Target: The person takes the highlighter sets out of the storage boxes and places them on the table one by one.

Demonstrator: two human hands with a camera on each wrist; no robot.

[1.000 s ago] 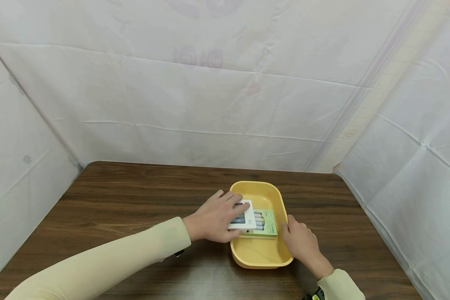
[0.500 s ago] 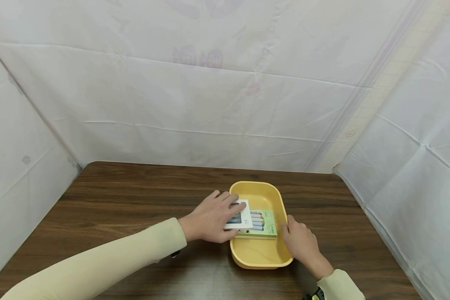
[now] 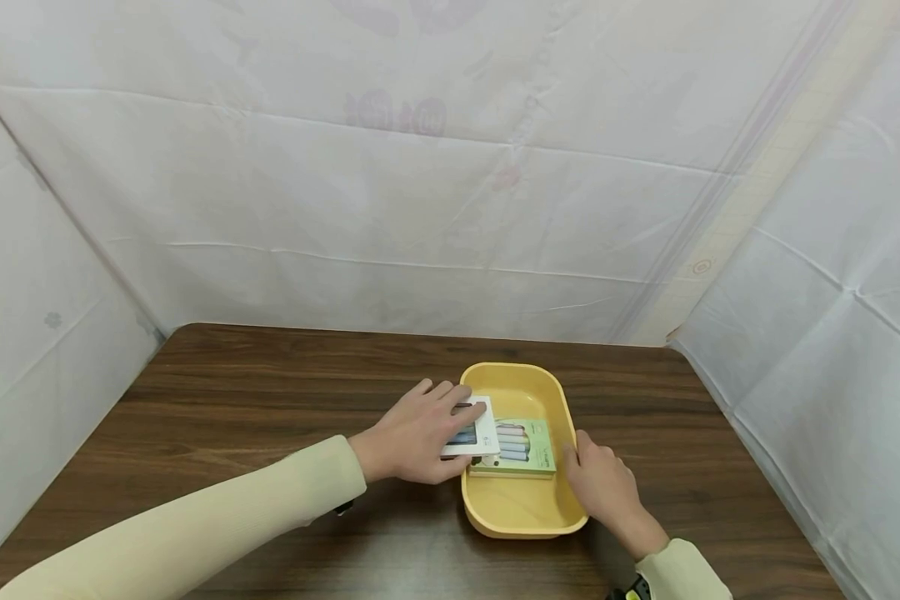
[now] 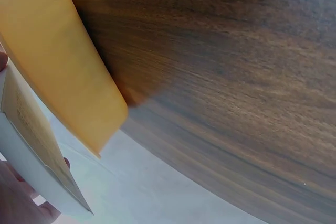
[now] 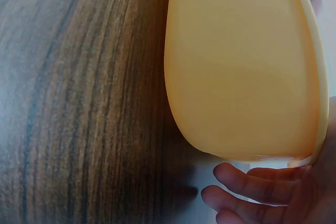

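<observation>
My left hand (image 3: 416, 433) grips a flat white box (image 3: 489, 433) with a dark window, fingers at its far edge and thumb at its near edge. The white box is over the left rim of a yellow plastic bin (image 3: 521, 510), tilted beside the bin's wall in the left wrist view. A green box (image 3: 542, 450) with pictured markers lies inside the bin, its left end partly covered by the white box. With the thumb over the rim, my right hand (image 3: 607, 487) holds the bin's right side; its fingers (image 5: 252, 182) lie along the outside wall.
The bin stands on a dark wood-grain table (image 3: 270, 383). White sheeting (image 3: 390, 208) hangs behind the table and along both sides.
My left hand has shifted slightly left with the white box, uncovering more of the green box. The right hand and the bin stay in place.
</observation>
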